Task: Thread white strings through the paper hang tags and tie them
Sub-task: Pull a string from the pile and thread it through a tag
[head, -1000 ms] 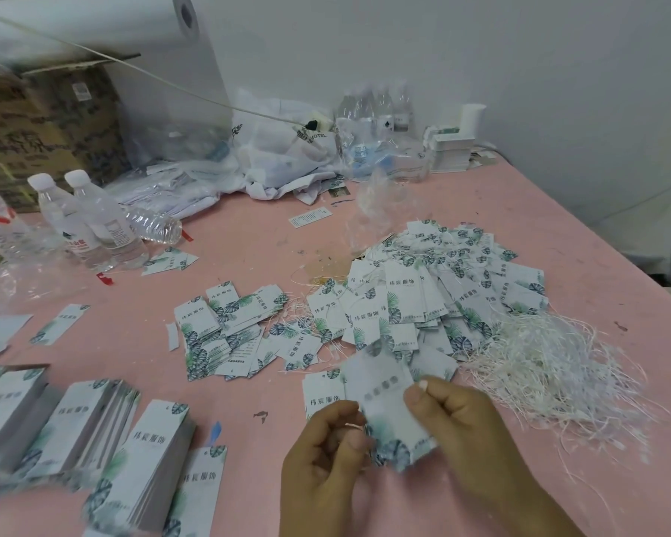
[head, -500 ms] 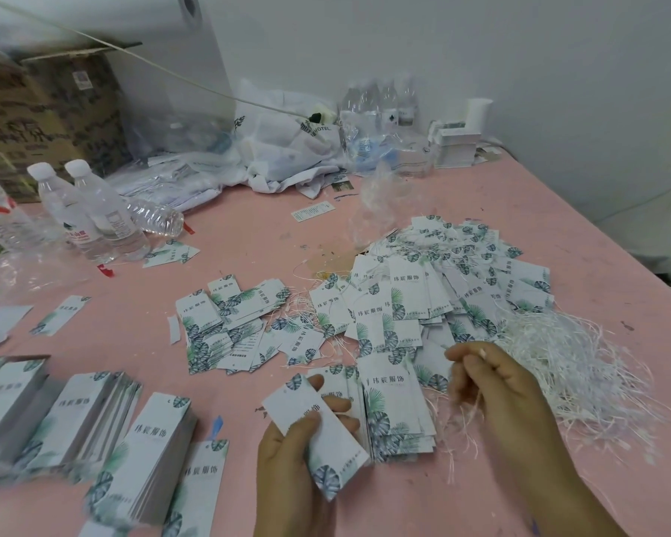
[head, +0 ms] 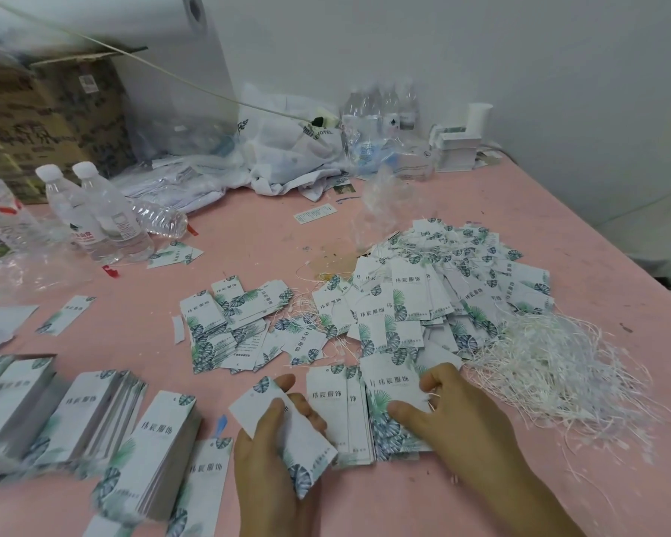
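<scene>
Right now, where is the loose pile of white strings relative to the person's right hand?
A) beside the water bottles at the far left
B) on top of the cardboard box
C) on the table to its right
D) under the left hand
C: the pile of white strings lies on the pink table just right of the right hand, which rests on a small stack of tags.

2 bare hands (head: 272, 463) (no sleeves, rings or gloves).
</scene>
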The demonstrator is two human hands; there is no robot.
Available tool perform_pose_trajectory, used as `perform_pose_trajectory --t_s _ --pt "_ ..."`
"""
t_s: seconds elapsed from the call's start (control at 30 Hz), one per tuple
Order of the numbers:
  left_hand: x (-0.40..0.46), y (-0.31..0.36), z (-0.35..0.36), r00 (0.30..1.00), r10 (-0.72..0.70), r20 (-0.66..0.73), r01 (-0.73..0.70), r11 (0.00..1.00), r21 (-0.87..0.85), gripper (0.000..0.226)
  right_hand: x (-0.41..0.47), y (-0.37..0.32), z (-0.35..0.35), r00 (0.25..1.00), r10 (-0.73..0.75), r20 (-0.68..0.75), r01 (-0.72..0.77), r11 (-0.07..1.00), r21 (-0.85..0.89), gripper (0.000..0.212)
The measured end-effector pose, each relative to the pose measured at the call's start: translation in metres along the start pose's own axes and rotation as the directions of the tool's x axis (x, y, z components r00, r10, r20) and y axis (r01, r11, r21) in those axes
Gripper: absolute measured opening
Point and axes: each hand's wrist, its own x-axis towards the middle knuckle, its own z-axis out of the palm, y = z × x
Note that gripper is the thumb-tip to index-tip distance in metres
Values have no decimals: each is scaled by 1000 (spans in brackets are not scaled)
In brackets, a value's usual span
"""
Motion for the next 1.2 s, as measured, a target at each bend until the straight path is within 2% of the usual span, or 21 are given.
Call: perform_pose_trajectory --t_s 0.17,0.27,0.33,0.4,0.5,0.63,0.77,0.93,1.1,1.17,1.2 --pt "9 1 -7 987 104 -121 -90 989 115 23 2 5 -2 999 39 28 -41 994 105 48" --pt "13 1 -8 987 58 -149 -28 980 198 19 4 8 -4 997 56 51 -64 982 176 47" --pt "14 -1 -6 991 -23 -134 49 978 200 31 6 9 -4 996 68 64 -80 976 201 48" --pt "14 -4 -6 991 -73 -114 98 967 234 22 8 11 -3 995 64 78 -82 967 241 45" --pt "13 -5 -8 995 -43 -85 66 958 279 12 11 15 -2 995 42 96 -70 948 310 41" --pt "10 -4 -8 998 -56 -28 61 965 253 27 13 18 -4 994 -6 108 -39 911 411 30" --pt "1 -4 3 982 -187 39 181 975 128 50 15 19 -9 995 -48 91 4 902 432 23" --pt "-6 -5 7 973 -224 62 208 959 191 45 15 18 -12 991 -55 125 -9 884 468 41" --pt "-12 -2 9 954 -290 80 271 943 193 53 15 21 -19 995 -72 68 31 877 480 34" --pt "-14 -1 10 950 -299 87 282 945 164 53 13 24 -31 998 -57 27 31 821 570 34" --pt "-14 -1 11 950 -300 91 285 947 149 54 13 27 -38 998 -30 61 -21 714 700 33"
